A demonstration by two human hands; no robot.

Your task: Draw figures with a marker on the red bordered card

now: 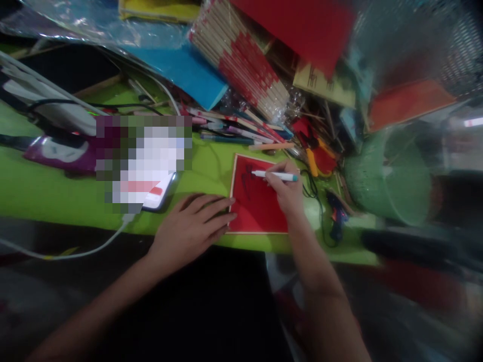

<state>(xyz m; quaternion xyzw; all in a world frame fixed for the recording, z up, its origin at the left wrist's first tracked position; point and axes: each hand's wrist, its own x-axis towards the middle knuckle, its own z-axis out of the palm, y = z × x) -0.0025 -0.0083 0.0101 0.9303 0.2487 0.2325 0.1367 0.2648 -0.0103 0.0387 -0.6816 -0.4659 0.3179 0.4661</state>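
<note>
A red panel (256,211) with a pale thin border lies flat on the green tabletop. Dark strokes mark its upper left part. My right hand (290,191) grips a white marker (277,175) with a teal end, its tip at the marks on the panel. Fingers stretched out, my left hand (194,221) lies flat on the table, its fingertips touching the panel's left edge. Left of that hand is a phone (160,196), its screen lit and mostly blurred out, with a white cable plugged in.
Behind the panel lie several pens (241,133) and a bundle of red-tipped sticks (241,60). On the right are yellow-and-red pliers (319,153), a dark corded tool (337,216) and a green basket (392,176). A purple device (62,153) sits at left. A white cable (94,250) crosses the front edge.
</note>
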